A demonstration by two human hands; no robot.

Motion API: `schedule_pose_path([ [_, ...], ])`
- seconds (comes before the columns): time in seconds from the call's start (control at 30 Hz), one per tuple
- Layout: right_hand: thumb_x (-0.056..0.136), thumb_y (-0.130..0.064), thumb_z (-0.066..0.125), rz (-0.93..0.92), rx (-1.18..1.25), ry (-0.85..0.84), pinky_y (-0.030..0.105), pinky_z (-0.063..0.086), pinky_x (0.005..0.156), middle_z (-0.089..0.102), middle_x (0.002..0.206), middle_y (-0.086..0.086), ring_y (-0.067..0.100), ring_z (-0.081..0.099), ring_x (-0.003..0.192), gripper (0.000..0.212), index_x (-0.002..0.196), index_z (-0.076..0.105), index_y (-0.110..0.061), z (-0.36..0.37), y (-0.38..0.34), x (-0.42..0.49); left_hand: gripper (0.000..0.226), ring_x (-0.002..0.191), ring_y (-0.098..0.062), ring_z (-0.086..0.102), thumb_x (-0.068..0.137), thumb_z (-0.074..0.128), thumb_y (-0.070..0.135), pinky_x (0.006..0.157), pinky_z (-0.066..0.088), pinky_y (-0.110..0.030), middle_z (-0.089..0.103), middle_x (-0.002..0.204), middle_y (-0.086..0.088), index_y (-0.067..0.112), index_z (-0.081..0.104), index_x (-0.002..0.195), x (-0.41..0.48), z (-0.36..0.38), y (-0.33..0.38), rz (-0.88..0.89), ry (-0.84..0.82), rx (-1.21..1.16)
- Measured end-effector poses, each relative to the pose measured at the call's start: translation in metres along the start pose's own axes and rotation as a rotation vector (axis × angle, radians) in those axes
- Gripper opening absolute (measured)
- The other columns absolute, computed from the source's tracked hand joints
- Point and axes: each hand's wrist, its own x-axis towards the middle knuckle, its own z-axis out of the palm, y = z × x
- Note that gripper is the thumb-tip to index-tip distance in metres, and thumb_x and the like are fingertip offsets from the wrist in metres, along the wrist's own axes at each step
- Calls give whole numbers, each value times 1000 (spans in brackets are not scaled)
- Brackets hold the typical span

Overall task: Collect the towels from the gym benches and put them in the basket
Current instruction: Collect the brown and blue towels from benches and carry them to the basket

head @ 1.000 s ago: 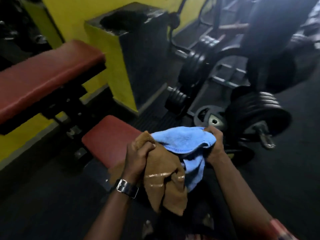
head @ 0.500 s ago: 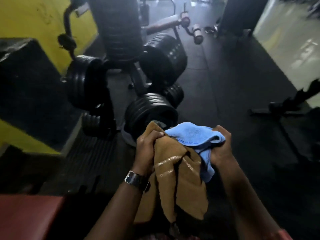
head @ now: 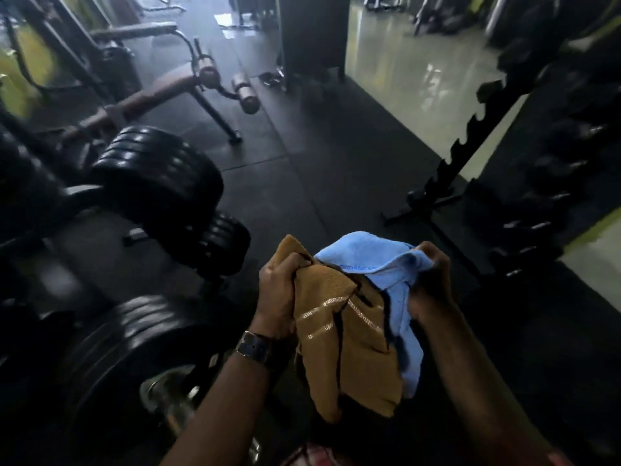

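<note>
I carry two towels in front of my body, low in the head view. My left hand grips the top of a brown towel with pale stripes, which hangs down between my forearms. My right hand grips a light blue towel that drapes over and behind the brown one. A watch sits on my left wrist. No basket is in view.
Stacks of black weight plates on a machine stand close at my left. A slanted bench with roller pads is farther back left. A notched black rack and dumbbells stand at the right. Black rubber floor lies between.
The view has swung right, away from the red bench and yellow wall, toward the open gym floor. Both hands hold the same towels in the same way.
</note>
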Motion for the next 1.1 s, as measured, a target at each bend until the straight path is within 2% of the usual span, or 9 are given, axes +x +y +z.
schedule_pose_path([
  [0.13,82,5,54,161,140,-44,7,39,47,55,43,-22,-9,50,41,36,56,39,-15,14,-14,85,8,71,-21,54,79,53,-5,58,50,-26,55,78,-15,-1,61,80,100,43,14,-8,14,-11],
  [0.27,95,-5,42,163,121,83,23,47,51,59,45,-18,-2,56,41,30,68,47,-18,19,-19,175,9,75,-23,57,79,57,-1,65,52,-31,59,81,-15,-3,64,85,190,83,32,-34,-4,-9],
  [0.37,96,-8,41,205,93,88,23,51,50,63,50,-12,-2,60,47,27,73,50,-20,24,-22,230,6,78,-23,61,79,61,4,72,52,-36,64,81,-12,0,66,81,249,105,40,-59,25,-12],
  [0.43,93,2,47,184,134,92,17,49,53,63,51,-7,-5,61,50,32,68,50,-18,29,-23,268,8,78,-22,63,78,63,8,72,53,-35,67,81,-11,1,68,81,289,115,42,-76,69,-26],
  [0.53,94,4,33,194,179,35,17,47,52,60,46,-9,-3,57,46,46,57,54,-15,37,-12,335,19,74,-19,65,78,63,10,64,55,-29,69,80,-10,-4,68,89,356,124,46,-67,147,-34],
  [0.7,95,-14,32,330,429,-19,17,47,44,57,44,-2,9,57,42,47,54,55,-16,85,-19,478,18,72,-19,63,79,63,13,61,54,-29,66,77,-8,-1,68,90,489,136,70,-29,277,-25],
  [0.87,95,-14,31,392,543,-188,22,50,53,58,52,3,11,60,52,53,53,62,-17,159,-50,614,27,75,-20,64,78,64,22,65,54,-33,68,80,-9,0,68,93,606,137,119,32,377,-11],
  [0.97,92,-29,34,515,623,-256,26,48,73,56,62,6,15,58,65,34,76,58,-12,208,-67,690,20,67,-11,64,77,66,26,56,52,-24,68,71,2,11,70,88,672,130,141,70,486,-39],
  [1.1,97,-27,28,521,584,-281,20,48,61,48,69,7,13,56,61,32,76,47,-13,268,-60,790,35,78,-20,63,78,65,28,68,54,-34,67,86,-9,2,68,102,760,117,150,60,574,-101],
])
